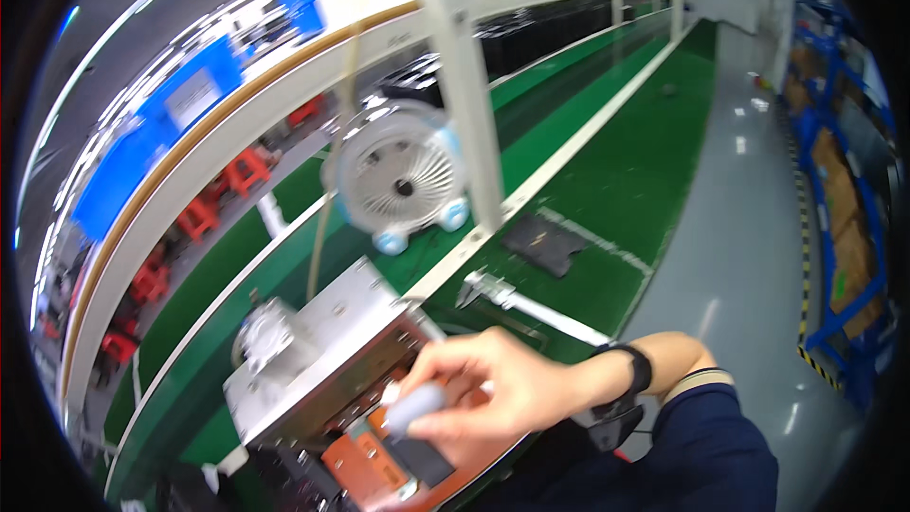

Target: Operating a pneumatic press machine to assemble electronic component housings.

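Observation:
My right hand [498, 384] reaches in from the lower right, a black band on its wrist. Its thumb and fingers are closed on a small grey rounded piece [415, 407], whose exact kind is blurred. Just beneath lies an orange-brown plate [365, 469] with a dark grey block [422, 460] on it. Beside the hand stands a silver metal machine housing [322, 332], and a silver cylindrical fitting [270, 334] sits on its top. My left hand is out of view.
A caliper [540, 308] lies on the green bench mat, near a dark flat pad [545, 243]. Behind the machine stands a round white fan [403, 180] by a white post [460, 85]. Blue racks [834, 228] line the aisle at right.

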Tool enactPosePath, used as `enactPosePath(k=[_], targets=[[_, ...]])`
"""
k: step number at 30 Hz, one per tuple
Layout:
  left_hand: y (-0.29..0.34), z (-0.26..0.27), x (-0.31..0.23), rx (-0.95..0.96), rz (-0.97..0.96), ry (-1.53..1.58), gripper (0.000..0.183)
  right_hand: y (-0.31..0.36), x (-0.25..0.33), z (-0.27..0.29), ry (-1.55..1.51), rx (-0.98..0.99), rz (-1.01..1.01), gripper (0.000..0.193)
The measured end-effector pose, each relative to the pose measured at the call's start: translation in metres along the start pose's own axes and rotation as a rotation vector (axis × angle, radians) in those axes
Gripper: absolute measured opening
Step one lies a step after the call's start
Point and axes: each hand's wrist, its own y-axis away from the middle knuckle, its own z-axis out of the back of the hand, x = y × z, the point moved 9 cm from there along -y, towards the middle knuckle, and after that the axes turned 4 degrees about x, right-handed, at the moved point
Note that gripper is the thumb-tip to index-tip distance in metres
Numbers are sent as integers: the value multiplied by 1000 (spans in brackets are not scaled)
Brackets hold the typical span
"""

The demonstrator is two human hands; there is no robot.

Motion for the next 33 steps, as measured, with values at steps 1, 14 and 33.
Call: enactPosePath(k=[1,14,33], targets=[[33,40,40,-517,105,91,51,-4,-4,3,-36,-30,16,25],[-67,-29,66,-343,-145,-476,63,-38,-5,-20,-178,-104,10,22],[-76,-37,41,-369,-342,-1219,47,-61,-21,-18,-109,-82,-148,38]])
